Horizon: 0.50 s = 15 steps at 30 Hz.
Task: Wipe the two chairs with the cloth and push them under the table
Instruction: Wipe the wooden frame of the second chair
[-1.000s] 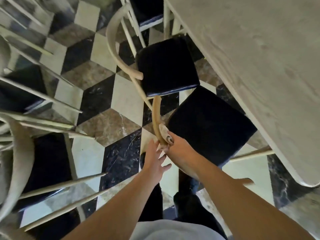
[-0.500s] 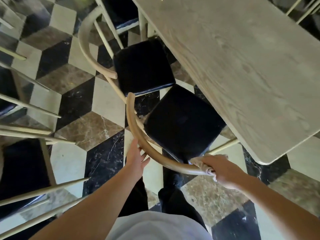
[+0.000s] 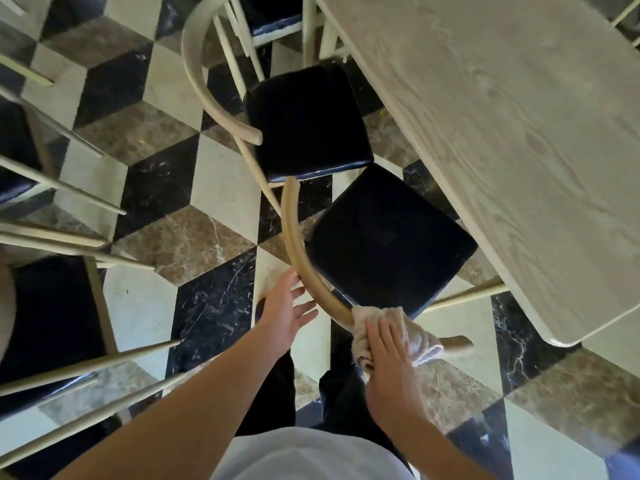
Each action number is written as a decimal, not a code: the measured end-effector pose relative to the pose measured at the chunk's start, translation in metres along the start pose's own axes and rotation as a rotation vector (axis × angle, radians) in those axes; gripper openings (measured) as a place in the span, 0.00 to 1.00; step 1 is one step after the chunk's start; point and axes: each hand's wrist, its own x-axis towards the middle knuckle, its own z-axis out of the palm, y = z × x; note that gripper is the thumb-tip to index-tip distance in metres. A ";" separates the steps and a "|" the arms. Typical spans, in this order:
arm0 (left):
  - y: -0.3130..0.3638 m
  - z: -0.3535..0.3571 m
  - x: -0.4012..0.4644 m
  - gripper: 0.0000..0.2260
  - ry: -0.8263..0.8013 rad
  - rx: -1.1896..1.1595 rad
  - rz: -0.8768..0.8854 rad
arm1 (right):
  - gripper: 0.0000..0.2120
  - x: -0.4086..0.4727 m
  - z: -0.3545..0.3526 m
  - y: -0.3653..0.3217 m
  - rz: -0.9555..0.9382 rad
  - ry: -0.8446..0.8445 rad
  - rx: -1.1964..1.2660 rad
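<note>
Two pale wooden chairs with black seat cushions stand beside the table [image 3: 512, 140]. The near chair [image 3: 391, 240] has a curved back rail [image 3: 298, 258] running toward me. A beige cloth [image 3: 412, 330] is wrapped over the rail's near end, and my right hand [image 3: 388, 362] presses on it, gripping cloth and rail together. My left hand [image 3: 284, 313] hovers open just left of the rail, fingers spread, close to it without gripping. The far chair [image 3: 308, 123] stands behind the near one, its seat partly under the table edge.
More pale chairs with black seats crowd the left side [image 3: 52, 306], their legs and rails reaching toward the middle. Another chair [image 3: 273, 15] stands at the top. The floor [image 3: 194, 237] is a black, cream and brown marble pattern. My legs stand right behind the near chair.
My right hand has slid the cloth along the back rail from its middle toward the near right end. My left hand stays open beside the rail. The view has shifted.
</note>
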 end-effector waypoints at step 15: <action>0.099 -0.082 0.029 0.18 0.037 -0.027 0.116 | 0.37 0.264 -0.004 -0.155 -0.457 -0.103 -0.597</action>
